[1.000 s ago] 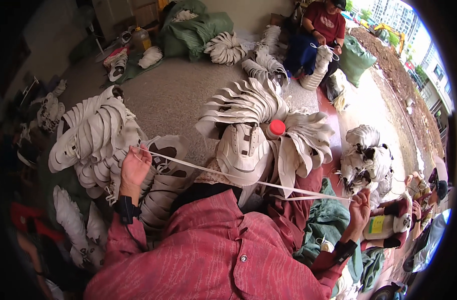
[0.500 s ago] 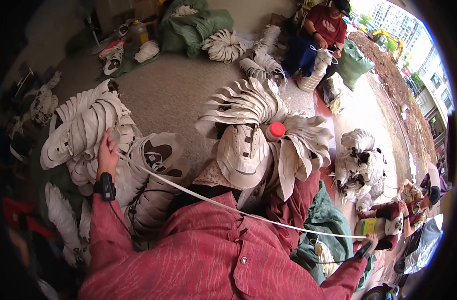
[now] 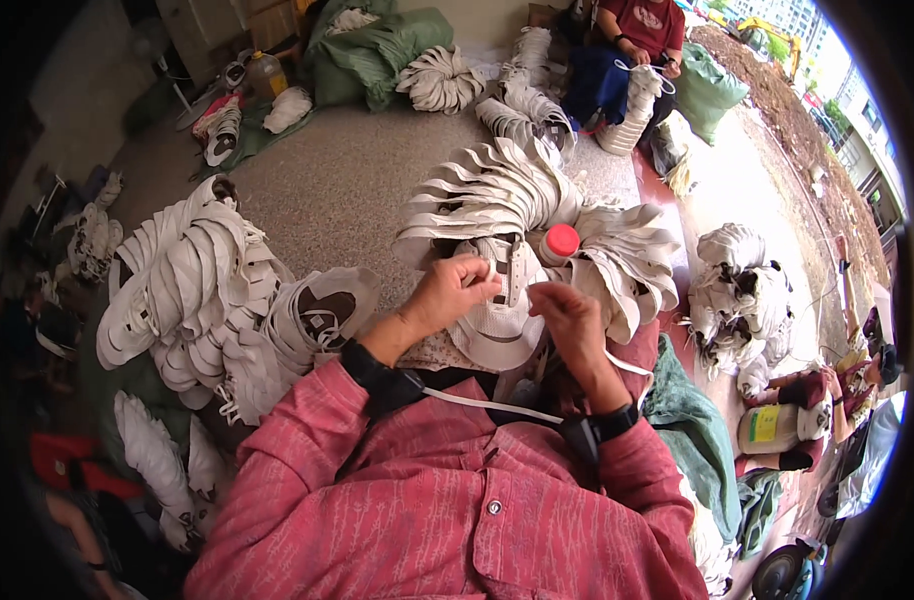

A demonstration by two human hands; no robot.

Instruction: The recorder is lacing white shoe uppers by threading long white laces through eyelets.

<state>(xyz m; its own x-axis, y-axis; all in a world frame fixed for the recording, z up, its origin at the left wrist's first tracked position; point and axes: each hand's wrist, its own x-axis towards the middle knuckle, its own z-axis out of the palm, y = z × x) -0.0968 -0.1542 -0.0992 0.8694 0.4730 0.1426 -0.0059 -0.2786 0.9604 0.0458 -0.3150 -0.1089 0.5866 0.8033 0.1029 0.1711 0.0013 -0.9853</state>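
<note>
On my lap lies a pale shoe upper [image 3: 494,325] with dark eyelet strips, its toe toward me. My left hand [image 3: 447,300] is closed in a pinch at the left side of its eyelets, with a bit of white at the fingertips. Just right of the eyelets my right hand [image 3: 574,325] has its fingers pressed together. The white shoelace [image 3: 492,405] hangs across my front below both wrists and shows again beside the right wrist. Its ends are hidden in the fingers. A red-capped bottle [image 3: 560,243] stands behind the upper, between fanned stacks of uppers [image 3: 497,195].
More uppers are piled at left [image 3: 192,280] and at right [image 3: 742,290]. Green sacks [image 3: 382,60] lie at the back. A co-worker in dark red [image 3: 647,30] sits at the back right, holding a white lace over a stack. Green cloth [image 3: 687,410] hangs beside my right arm.
Both hands have come inward from far apart to the shoe upper on my lap. The lace, stretched straight between them before, now hangs slack below my wrists.
</note>
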